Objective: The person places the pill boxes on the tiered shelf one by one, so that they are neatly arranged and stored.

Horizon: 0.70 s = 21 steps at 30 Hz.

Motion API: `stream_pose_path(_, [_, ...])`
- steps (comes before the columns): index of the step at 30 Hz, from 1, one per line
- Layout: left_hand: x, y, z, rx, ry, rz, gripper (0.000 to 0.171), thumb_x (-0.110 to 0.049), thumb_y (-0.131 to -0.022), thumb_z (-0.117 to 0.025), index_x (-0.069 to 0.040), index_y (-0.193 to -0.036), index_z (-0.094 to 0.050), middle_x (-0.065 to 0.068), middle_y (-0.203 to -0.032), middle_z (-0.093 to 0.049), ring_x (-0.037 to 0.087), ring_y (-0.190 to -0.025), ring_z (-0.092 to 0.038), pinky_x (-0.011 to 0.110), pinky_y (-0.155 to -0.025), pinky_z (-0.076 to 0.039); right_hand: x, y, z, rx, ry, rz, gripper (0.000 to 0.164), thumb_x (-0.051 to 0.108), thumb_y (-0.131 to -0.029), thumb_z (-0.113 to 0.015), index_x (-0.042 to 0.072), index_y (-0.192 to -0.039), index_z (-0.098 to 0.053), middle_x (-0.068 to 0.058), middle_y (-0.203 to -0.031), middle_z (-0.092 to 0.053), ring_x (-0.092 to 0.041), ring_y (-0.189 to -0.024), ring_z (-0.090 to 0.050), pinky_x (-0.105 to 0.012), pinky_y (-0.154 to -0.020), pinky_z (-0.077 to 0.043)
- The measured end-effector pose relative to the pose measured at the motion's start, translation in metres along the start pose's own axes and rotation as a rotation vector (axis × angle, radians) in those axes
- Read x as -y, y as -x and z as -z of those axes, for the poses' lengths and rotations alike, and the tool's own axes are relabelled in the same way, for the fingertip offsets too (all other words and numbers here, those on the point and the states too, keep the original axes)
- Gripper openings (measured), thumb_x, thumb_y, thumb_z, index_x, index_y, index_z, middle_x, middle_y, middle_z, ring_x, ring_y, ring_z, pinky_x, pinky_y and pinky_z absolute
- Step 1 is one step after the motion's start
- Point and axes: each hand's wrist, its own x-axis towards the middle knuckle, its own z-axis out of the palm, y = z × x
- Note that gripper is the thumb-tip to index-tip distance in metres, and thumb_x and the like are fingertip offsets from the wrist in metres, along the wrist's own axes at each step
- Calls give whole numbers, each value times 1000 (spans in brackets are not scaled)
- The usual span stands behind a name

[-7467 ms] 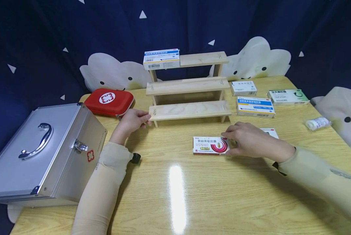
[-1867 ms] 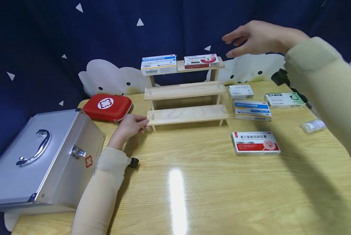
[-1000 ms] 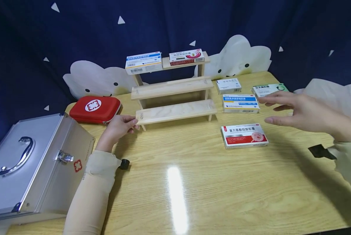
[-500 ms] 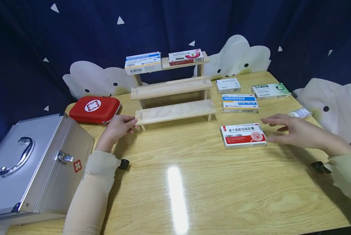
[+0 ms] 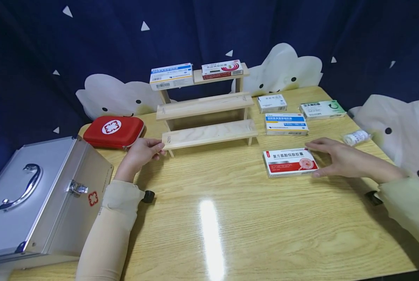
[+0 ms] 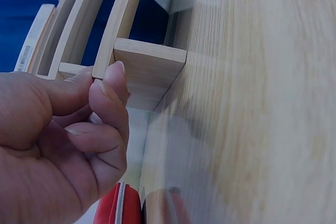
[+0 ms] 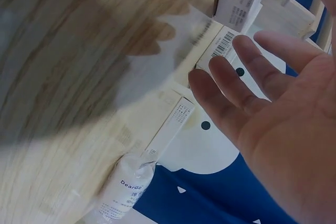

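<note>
My left hand pinches the left end of the lowest step of a three-tier wooden display shelf; in the left wrist view, thumb and fingers meet on the board's corner. On the table to the right lies a red-and-white medicine box. My right hand is at its right end, thumb and fingers spread to either side. Whether they touch the box cannot be told. The right wrist view shows those fingers extended. A blue-and-white medicine box and a white-and-red one stand on the top tier.
Behind the right hand lie a blue-and-white box, a small white box, a green-and-white box and a wrapped white roll. A silver case and a red first-aid pouch stand at the left.
The white-and-red box went from the table to the top tier. My right hand then came back down to the right end of the red-and-white box. My left hand keeps its hold.
</note>
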Motion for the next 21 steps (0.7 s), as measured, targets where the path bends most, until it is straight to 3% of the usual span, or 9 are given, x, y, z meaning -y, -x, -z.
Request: stream_pose_path(21, [0, -2, 0, 2, 3, 19, 31, -14, -94, -53, 2, -120, -55, 22, -99, -63, 20, -77, -54, 23, -65, -47, -4, -9, -4, 67, 20, -37, 95, 54, -61, -78, 4, -135, -44, -14, -132, -40, -34, -118, -38, -53, -93, -32])
